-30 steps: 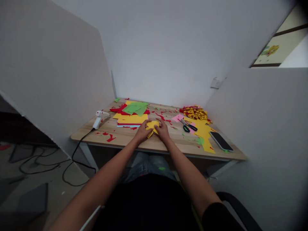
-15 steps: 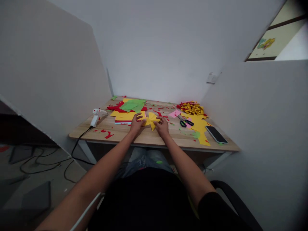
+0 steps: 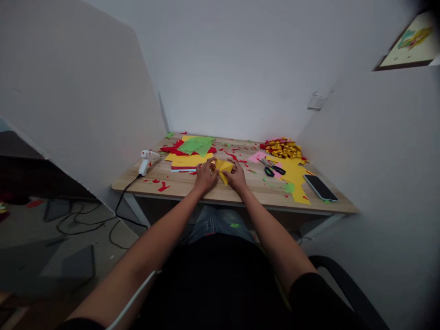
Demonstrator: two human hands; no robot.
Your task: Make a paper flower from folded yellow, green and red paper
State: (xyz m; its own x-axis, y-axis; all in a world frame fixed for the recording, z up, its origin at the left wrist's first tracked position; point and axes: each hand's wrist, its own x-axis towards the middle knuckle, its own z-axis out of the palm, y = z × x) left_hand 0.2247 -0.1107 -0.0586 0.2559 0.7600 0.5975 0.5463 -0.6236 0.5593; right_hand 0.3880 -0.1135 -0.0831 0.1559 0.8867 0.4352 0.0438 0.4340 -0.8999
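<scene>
Between my two hands is a small creased piece of yellow paper [image 3: 224, 169], held just above the front middle of the table. My left hand [image 3: 206, 177] is closed on its left edge, with the fingertips partly hidden. On the other side my right hand [image 3: 237, 176] pinches the right edge between thumb and fingers. Left of my left hand lies a stack of coloured sheets [image 3: 185, 160], yellow on top with red and light blue below. Black-handled scissors [image 3: 273, 169] rest to the right of my right hand.
A white glue gun [image 3: 145, 161] stands at the table's left, its black cord running over the edge. Behind are green sheets [image 3: 196, 145] on red paper. To the right are a pile of folded yellow pieces [image 3: 283, 149], cut yellow paper [image 3: 292, 169] and a phone [image 3: 321, 187]. Red scraps are scattered about.
The yellow paper was spread like a bow with a pinched middle; now it looks flatter and more squared. My hands have drawn closer together around it. The view has shifted slightly.
</scene>
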